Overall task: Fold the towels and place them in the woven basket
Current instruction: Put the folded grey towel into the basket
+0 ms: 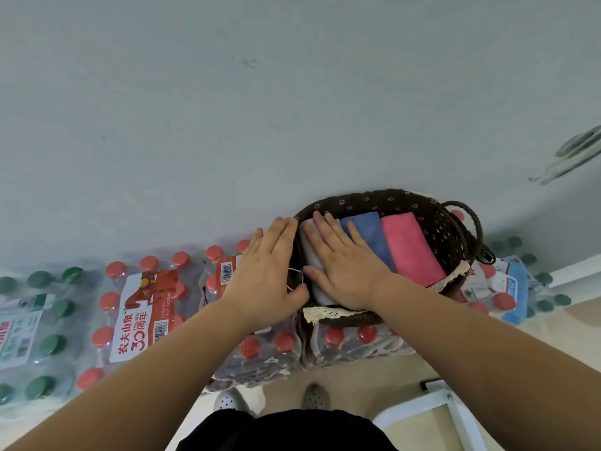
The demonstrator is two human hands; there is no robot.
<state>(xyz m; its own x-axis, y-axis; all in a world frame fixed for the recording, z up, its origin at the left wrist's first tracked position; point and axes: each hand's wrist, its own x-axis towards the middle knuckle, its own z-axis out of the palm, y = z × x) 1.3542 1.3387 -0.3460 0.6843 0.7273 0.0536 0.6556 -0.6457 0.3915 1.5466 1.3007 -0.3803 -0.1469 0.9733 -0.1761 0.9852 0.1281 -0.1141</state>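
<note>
a: when you looked down at the woven basket, where was the white towel?
b: it was inside, at the left end, right under the right hand. the blue towel lay next to it, and the pink towel next to that. all three were folded.
a: was the right grip squeezing the towel?
b: no. that grip held nothing. its fingers were straight and pressed flat on top of the towel.
a: and the left hand?
b: that grip held nothing too. it leaned flat on the outside of the basket's left side, touching the rim.
a: which way did the towel lie?
b: its long side ran from near to far, the same way the right fingers pointed. so the towel was straight below the right hand, and the left hand was just beside it, with the basket wall between.
a: what was left to do?
b: i think not much. the right hand only had to pat the towel down and lift straight up.
</note>
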